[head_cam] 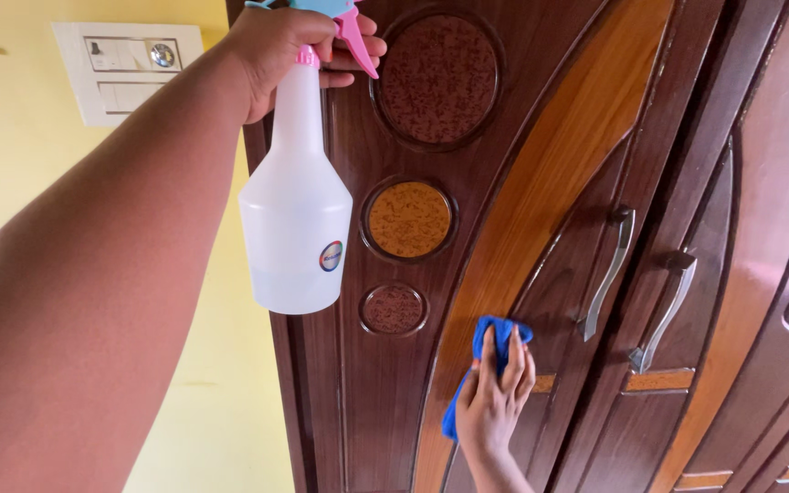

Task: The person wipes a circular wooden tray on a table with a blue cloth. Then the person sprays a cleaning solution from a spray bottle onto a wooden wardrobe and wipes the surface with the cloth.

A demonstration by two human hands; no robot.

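Yellow painted wall fills the left of the scene and carries a white switch plate near the top. The left hand is raised high just right of that plate, its grip wrapped tight around the neck of a translucent white spray bottle. Fingers rest at the pink trigger. The bottle hangs upright below the hand, in front of the left edge of the dark wooden door, and bears a small round label low on its right side.

The door surface right of the bottle shows three round inlays in a column: a large reddish one at top, an orange one in the middle, a small reddish one lowest. A lighter curved wood band sweeps up to the right of them.

The right hand is low at centre, fingers extended and pressed flat onto a blue cloth against the door, on the curved band. Part of the cloth trails down the hand's left side.

Two metal handles stand further right, clear of the hand.
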